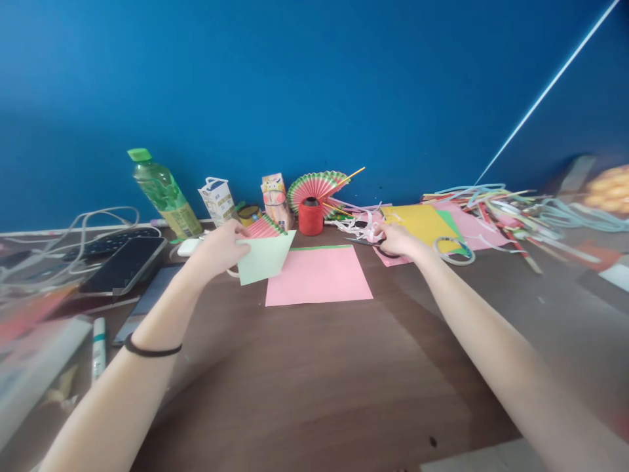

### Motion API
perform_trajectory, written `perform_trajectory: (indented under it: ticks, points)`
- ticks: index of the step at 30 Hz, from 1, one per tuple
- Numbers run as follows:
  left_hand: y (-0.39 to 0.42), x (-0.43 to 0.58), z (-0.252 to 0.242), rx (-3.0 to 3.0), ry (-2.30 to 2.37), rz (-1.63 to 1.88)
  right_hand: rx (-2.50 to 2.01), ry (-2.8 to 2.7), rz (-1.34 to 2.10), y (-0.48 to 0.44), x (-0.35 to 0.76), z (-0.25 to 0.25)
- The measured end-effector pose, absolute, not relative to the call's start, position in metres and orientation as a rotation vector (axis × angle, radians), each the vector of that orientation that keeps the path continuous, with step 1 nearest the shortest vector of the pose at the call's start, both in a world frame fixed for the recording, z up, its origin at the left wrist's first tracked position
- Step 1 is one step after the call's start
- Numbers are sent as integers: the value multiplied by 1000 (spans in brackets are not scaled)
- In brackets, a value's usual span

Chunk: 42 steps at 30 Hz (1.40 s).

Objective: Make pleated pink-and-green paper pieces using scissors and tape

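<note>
My left hand (221, 252) is closed, pinching a sheet of pale green paper (265, 259) by its left edge, lifted and tilted above the table. Just behind it shows a pleated pink paper (265, 227) with green edges; whether my fingers also touch it I cannot tell. A pink sheet (319, 278) with a green strip along its far edge lies flat between my hands. To the right, my right hand (394, 240) reaches down with its fingers round the dark handle of scissors (361, 241), beside shredded white paper strips (356, 226). The fingertips are partly hidden.
A red spool-like roll (310, 217), a pleated fan (319, 187), a small carton (275, 196) and a green bottle (164, 193) stand along the wall. Yellow paper (415, 223) and paper strips lie right. A phone (128, 262), cables and a marker (99, 347) lie left.
</note>
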<state>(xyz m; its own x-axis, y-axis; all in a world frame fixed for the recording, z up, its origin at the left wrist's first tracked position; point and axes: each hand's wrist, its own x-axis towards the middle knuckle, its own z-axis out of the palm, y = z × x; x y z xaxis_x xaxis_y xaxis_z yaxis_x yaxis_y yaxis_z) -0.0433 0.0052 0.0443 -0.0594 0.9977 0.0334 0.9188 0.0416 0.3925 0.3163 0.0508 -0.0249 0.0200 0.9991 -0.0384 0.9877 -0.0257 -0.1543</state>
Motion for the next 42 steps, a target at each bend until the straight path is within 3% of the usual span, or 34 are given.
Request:
perform_trajectory:
  ticks: [4, 17, 24, 28, 35, 38, 42]
  points:
    - [-1, -37, 48, 2071, 1883, 513, -2257, -2184, 238, 49, 323, -18]
    - [-13, -16, 50, 2101, 1442, 1149, -2248, -2208, 246, 42, 315, -11]
    - [-9, -14, 39, 1527, 1124, 1167, -1843, -2253, 307, 46, 313, -12]
    - [-9, -12, 38, 1387, 1033, 1318, -1651, -2025, 722, 42, 295, -13]
    - [-15, 3, 32, 1311, 1027, 1377, -752, -1610, 1754, 3, 225, -2]
    - [-19, 8, 29, 1273, 890, 1281, -682, -1504, 1895, -8, 209, 3]
    - [-20, 9, 25, 1237, 819, 1010, -705, -1421, 1776, -11, 203, 1]
